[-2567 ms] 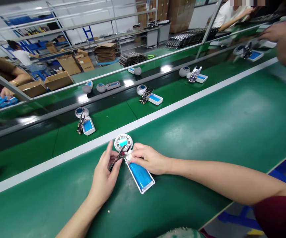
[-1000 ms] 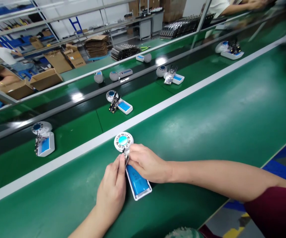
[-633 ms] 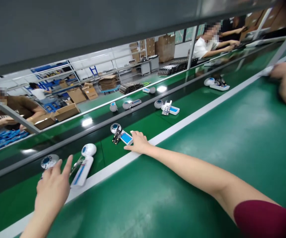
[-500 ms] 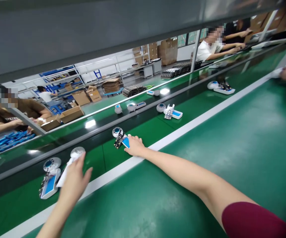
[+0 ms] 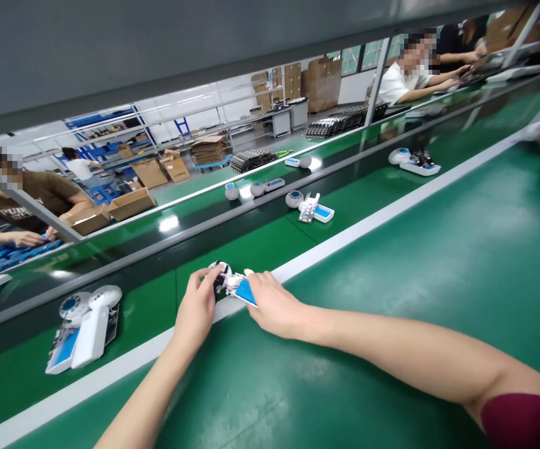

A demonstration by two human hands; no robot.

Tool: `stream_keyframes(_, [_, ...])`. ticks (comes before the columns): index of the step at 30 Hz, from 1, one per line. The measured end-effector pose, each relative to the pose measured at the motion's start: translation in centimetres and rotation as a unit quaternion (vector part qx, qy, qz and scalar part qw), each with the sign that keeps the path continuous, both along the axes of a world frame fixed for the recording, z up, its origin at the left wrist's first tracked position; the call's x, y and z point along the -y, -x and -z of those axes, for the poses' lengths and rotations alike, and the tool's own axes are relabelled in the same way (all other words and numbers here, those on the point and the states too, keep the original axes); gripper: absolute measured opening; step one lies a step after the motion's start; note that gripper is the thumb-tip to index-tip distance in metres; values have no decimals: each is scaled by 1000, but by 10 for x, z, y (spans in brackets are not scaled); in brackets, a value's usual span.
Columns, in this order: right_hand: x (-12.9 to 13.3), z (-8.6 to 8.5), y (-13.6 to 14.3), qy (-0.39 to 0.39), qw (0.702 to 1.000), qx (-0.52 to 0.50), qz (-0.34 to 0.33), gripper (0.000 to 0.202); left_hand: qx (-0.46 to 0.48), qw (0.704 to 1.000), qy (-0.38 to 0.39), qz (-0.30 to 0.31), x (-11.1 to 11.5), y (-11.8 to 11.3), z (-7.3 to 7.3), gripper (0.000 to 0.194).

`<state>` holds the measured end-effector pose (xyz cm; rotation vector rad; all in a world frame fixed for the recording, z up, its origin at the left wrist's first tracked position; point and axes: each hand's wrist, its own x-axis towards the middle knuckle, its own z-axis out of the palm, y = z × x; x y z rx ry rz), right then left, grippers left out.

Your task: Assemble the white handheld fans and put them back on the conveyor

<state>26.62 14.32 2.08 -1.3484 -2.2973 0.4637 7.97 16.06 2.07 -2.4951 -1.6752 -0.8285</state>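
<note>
right hand pinches an open, white plastic casing with blue inset, long white strip beside; left hand curls at its round end, hold unclear. uneven pulling might strain thin wires.

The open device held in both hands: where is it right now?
In the head view, slightly left of centre: the open device is between the left hand and the right hand, at the white strip.
</note>
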Motion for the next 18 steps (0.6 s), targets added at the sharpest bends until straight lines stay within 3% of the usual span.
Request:
stream_keyframes(3, [36,-2,-25,19,1000,-23,-2,45,-20,999,12,41,38,-12,3,22])
stream_keyframes(6, [71,2,-39,36,999,-23,1,43,-67,996,0,61,71,-26,12,17])
stream_keyframes(10, [104,9,-43,63,998,8,-7,47,-72,996,2,53,96,-39,17,13])
stream_keyframes(15, [108,5,-49,67,997,16,-32,56,-81,994,28,64,103,-44,12,14])
stream_keyframes(18, [87,5,-51,53,996,-45,-56,29,-84,993,4,78,104,-45,11,12])
